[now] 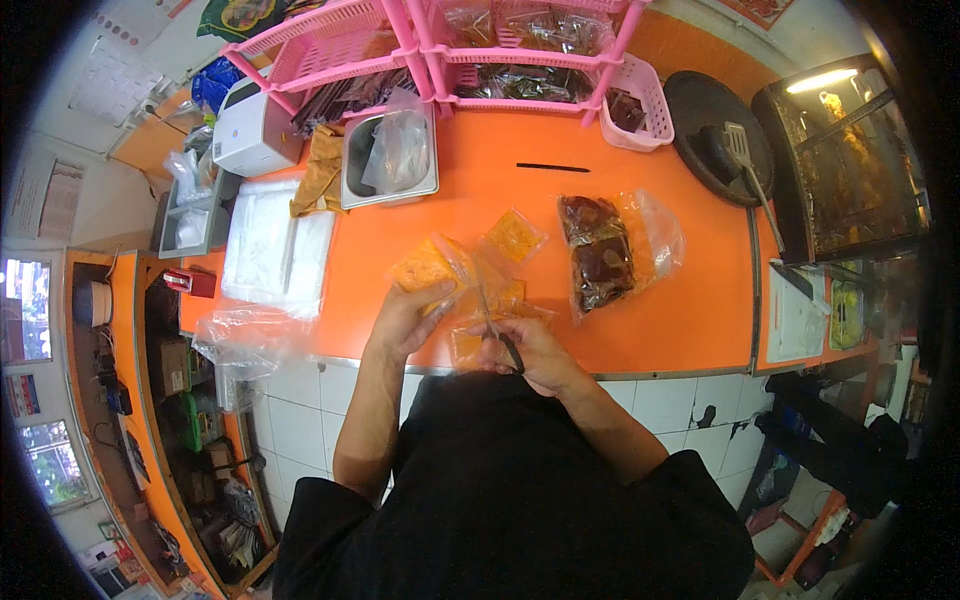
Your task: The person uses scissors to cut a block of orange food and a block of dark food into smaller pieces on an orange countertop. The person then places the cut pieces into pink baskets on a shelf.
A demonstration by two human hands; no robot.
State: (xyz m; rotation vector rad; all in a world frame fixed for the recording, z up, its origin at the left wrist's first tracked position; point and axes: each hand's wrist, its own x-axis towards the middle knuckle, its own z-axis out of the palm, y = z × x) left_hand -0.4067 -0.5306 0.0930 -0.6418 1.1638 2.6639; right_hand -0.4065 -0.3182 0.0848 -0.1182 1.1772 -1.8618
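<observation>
My left hand [411, 315] grips a clear plastic bag of orange-yellow contents [429, 268] over the counter's front part. In my right hand [534, 352] is a pair of dark-handled scissors [487, 309], its blades pointing up along the bag's right side. Whether the blades touch the plastic is not clear. Flat clear packets with similar orange contents lie about the hands, one [514, 235] behind them and others partly hidden beneath. Right of these lies a larger clear bag with dark brown contents [600, 255].
A black stick-like item [553, 168] lies on the orange counter [697, 315]. Pink racks [517, 56], a pink basket [637, 135] and a metal pan [427, 187] line the back. Plastic sheets [277, 247] lie left; a round dark tray with a spatula [739, 142] and a lit glass case [840, 165] stand right.
</observation>
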